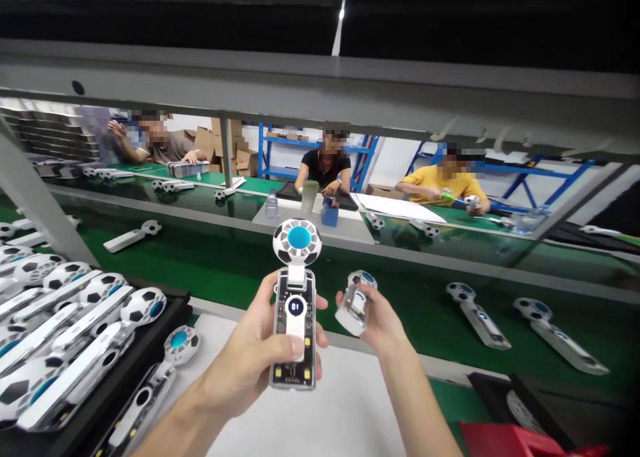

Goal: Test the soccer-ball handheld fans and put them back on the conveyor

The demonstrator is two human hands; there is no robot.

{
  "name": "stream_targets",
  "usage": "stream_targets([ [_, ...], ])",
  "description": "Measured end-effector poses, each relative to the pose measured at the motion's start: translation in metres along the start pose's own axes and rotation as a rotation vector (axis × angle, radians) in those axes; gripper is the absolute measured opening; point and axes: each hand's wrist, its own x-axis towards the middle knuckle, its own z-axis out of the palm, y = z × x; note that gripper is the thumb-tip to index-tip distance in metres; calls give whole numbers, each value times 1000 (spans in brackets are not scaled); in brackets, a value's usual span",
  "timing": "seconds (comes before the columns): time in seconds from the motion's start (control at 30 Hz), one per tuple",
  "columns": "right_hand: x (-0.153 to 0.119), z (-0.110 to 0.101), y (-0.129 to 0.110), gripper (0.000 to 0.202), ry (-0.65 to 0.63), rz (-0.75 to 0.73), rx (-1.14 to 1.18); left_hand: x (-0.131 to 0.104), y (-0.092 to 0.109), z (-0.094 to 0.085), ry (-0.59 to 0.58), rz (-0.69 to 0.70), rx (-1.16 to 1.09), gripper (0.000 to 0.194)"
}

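Note:
My left hand [255, 350] is wrapped round a handheld fan [294, 323] with a clear body and a soccer-ball head with a blue centre. The thumb lies on its white front strip, below a round display reading 01. To the right, my right hand [383, 317] grips a second fan [353, 311], tilted, its head pointing away from me. Both fans are in the air, apart from each other. On the white work surface [320, 417] at the left, another clear fan [143, 397] lies beside a black tray [170, 310] heaped with several fans.
Past my hands runs a green conveyor belt [210, 263] carrying scattered fans, two of them at the right. A red object [515, 440] sits at the lower right. Metal posts and an overhead beam [300, 90] frame the view. Three people sit across the line.

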Motion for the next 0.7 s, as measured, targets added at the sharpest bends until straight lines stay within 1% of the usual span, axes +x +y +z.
stream_targets([
  [0.07,-1,-5,3,7,1,72,-3,1,-3,-1,-13,1,12,56],
  [0.13,-4,-8,3,12,16,85,-10,2,-6,-3,-12,11,22,58],
  [0.2,-8,-7,2,20,19,22,-25,2,-9,-3,11,21,30,59],
  [0.3,-8,-6,1,39,-7,-135,-76,2,-11,-2,60,33,46,62],
  [0.37,-4,-9,5,48,-1,-242,-135,2,-12,0,78,24,51,64],
  [0.47,9,-20,17,51,67,-372,-248,3,-14,3,72,5,38,59],
  [0.53,21,-31,29,52,117,-422,-338,5,-16,3,57,15,34,57],
  [0.6,32,-43,43,52,150,-429,-438,6,-19,3,45,37,36,58],
  [0.7,46,-60,62,47,204,-401,-602,7,-21,2,26,40,34,58],
])
